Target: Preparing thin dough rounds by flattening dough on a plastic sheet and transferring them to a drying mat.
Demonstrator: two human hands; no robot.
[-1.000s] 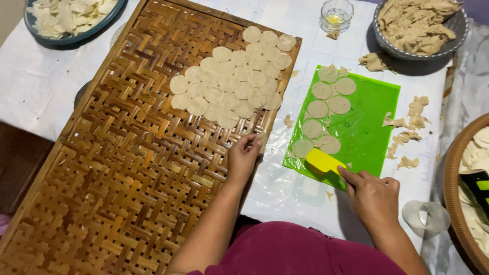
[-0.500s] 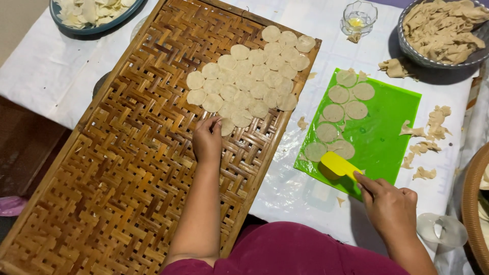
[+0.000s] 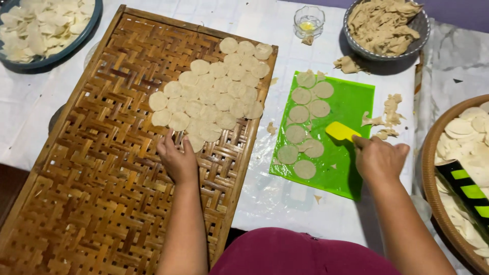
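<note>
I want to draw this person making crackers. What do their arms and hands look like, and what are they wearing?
Both forearms are bare, with no sleeves on them. The left hand and right hand show no gloves, rings, watch or bracelets. Near the body is a dark reddish-pink garment.

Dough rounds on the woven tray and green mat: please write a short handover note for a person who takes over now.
Left hand: on the woven bamboo tray, fingers at the lower edge of the cluster of dough rounds, palm down; whether it grips one cannot be told.
Right hand: holds a yellow scraper on the green mat.
Done: many rounds lie overlapping on the upper right part of the tray.
Left: about eight cut rounds remain on the mat; most of the tray is bare. Dough scraps lie right of the mat.
</note>
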